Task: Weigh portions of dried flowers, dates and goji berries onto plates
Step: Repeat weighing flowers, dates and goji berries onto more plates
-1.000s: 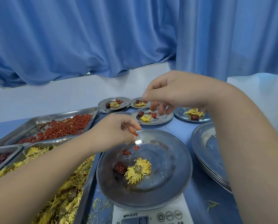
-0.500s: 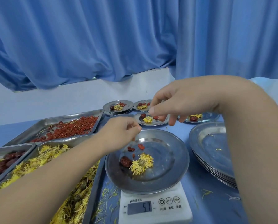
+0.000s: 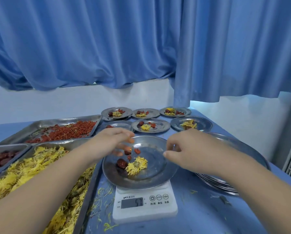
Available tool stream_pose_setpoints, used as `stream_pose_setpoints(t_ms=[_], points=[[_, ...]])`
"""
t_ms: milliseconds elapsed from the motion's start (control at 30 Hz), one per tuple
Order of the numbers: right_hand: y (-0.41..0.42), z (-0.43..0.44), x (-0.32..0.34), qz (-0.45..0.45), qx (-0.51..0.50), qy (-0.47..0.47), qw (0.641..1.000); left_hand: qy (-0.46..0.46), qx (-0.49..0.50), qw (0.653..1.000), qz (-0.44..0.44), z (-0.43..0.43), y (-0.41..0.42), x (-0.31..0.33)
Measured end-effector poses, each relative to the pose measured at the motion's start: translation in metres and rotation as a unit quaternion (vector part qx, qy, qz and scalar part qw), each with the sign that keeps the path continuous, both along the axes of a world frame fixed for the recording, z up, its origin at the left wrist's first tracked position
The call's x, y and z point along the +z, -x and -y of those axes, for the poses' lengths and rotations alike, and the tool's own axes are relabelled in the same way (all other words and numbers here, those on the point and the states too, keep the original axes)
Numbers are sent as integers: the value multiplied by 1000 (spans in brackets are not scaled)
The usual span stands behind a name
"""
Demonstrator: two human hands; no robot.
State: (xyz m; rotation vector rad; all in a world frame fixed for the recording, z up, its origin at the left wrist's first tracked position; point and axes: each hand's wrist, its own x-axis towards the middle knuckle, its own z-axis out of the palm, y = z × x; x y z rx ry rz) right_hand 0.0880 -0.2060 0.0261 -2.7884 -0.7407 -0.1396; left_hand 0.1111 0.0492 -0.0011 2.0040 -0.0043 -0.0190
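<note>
Resting on the scale [image 3: 144, 208], the plate [image 3: 155, 174] is flanked by both hands. Berries [image 3: 137, 151], a date [image 3: 122, 162] and a flower [image 3: 137, 164] are seen just beneath the left hand's [image 3: 111, 141] blurred, spread fingers [image 3: 124, 147]. The right hand's [image 3: 188, 149] fingers [image 3: 172, 146] are curled beside the rim; contact cannot be told.

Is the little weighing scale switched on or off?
On. The kitchen scale has dark digits showing on its display, below the metal plate that sits on it.
</note>
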Motion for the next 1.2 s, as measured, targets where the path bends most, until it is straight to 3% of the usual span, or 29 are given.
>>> stream_pose_setpoints(t_ms=[100, 233, 467, 667, 733, 867, 1000, 1200], points=[[10, 10, -23, 16, -9, -87, 996, 64, 19, 998, 6, 0, 5, 0], [22, 15, -54, 29, 1, -183, 983, 74, 51, 996, 28, 4, 14, -1], [26, 18, -82, 15, 10, -237, 971, 92, 136, 985, 50, 12, 37, -9], [24, 12, -92, -41, -22, -302, 952, 199, 190, 954, 116, 7, 65, -27], [24, 8, -92, -86, -44, -343, 934, 236, 208, 942, 120, 3, 71, -31], [23, 3, -91, -192, -71, -460, 864, 288, 205, 929, 109, 1, 80, -32], [21, 0, -89, -243, -87, -524, 811, 328, 197, 919, 97, 3, 85, -29], [15, -6, -86, -269, -99, -554, 782, 396, 188, 896, 70, -1, 89, -27]])
